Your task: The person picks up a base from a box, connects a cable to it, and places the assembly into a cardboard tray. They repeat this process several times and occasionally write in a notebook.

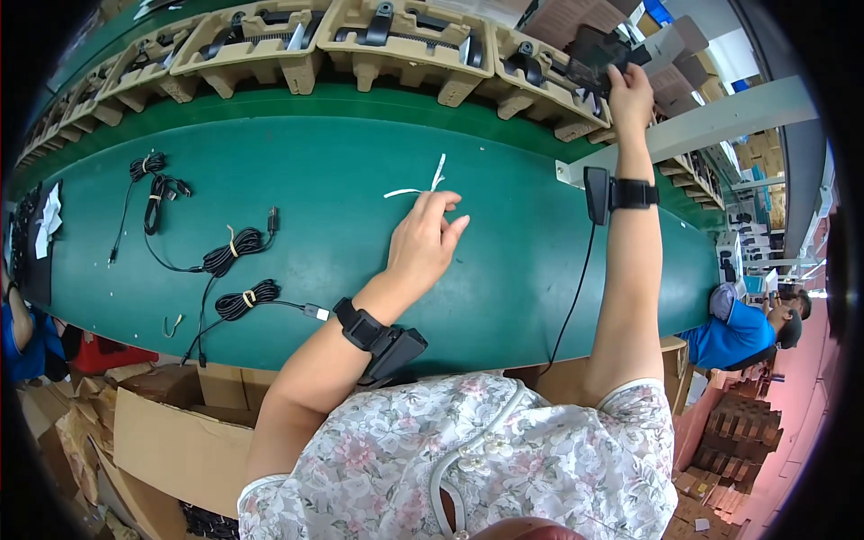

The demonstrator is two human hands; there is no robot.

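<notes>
My right hand (pixel 632 97) is stretched out to the far right, its fingers closed on a dark, flat, glossy piece (pixel 598 59) above a pulp tray. What kind of thing this is, I cannot make out. Over the green table (pixel 504 297) hovers my left hand (pixel 421 238), thumb and fingers apart, with nothing visible in it. White twist ties (pixel 439 171) lie just beyond its fingertips. To the left are several coiled black cables, among them one tied bundle (pixel 236 254) and another with a light plug (pixel 250 299).
A row of tan pulp trays (pixel 405 54) with black parts stands along the far side. A white metal post (pixel 738 112) crosses at the right. Cardboard boxes (pixel 180 441) sit below the near edge. People in blue work at the right (pixel 733 328) and far left.
</notes>
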